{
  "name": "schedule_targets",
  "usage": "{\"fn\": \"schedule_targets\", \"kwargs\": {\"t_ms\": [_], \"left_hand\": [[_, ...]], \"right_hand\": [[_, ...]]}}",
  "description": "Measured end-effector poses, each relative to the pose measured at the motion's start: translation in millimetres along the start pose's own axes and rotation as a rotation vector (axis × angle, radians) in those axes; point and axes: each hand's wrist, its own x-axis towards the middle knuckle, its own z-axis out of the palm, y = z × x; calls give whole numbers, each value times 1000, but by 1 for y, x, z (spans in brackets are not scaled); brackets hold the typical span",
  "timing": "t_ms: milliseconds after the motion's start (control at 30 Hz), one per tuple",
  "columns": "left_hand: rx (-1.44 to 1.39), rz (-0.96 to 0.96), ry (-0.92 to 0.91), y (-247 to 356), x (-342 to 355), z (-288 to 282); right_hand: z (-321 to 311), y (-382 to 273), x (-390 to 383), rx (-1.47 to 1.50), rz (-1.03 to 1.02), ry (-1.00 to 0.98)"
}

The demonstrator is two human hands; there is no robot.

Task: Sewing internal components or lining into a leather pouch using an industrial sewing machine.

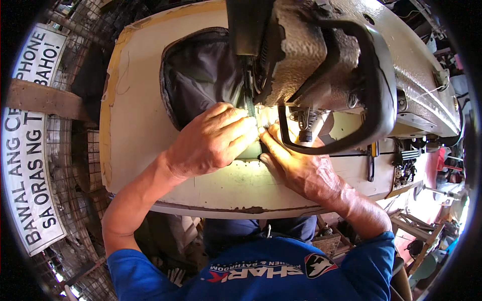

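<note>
At the middle of the sewing machine's bed, my left hand (221, 140) pinches a narrow dark strip (249, 85), which looks like zipper tape, running toward the needle area. My right hand (301, 170) is beside it, index finger and thumb on the same strip, its other fingers partly hidden by the machine. A dark fabric piece (196, 70) with a piped edge lies above my left hand. The dark, textured machine head (296, 55) stands over my hands, with a black loop-shaped frame (376, 115) on its right side and bright light falling on the fingertips.
The worn pale tabletop (133, 125) has a taped edge. Its left side faces a wire mesh wall (88, 160) with a white sign (30, 185) and a wooden plank (55, 100). The machine body (411, 65) extends rightward. Wooden frames (416, 236) and clutter stand at the lower right.
</note>
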Motion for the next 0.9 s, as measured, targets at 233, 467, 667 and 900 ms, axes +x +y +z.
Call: {"fn": "schedule_targets", "kwargs": {"t_ms": [233, 467, 667, 900], "left_hand": [[-13, 1, 10, -3, -2, -3], [-25, -31, -84, -13, 1, -7], [29, -27, -77, -11, 6, -11], [50, -153, -261, 5, 17, -25]], "right_hand": [[0, -2, 4, 9, -51, 59], [6, 7, 13, -25, 4, 78], [9, 12, 11, 31, -14, 143], [22, 29, 8, 93, -120, 210]]}}
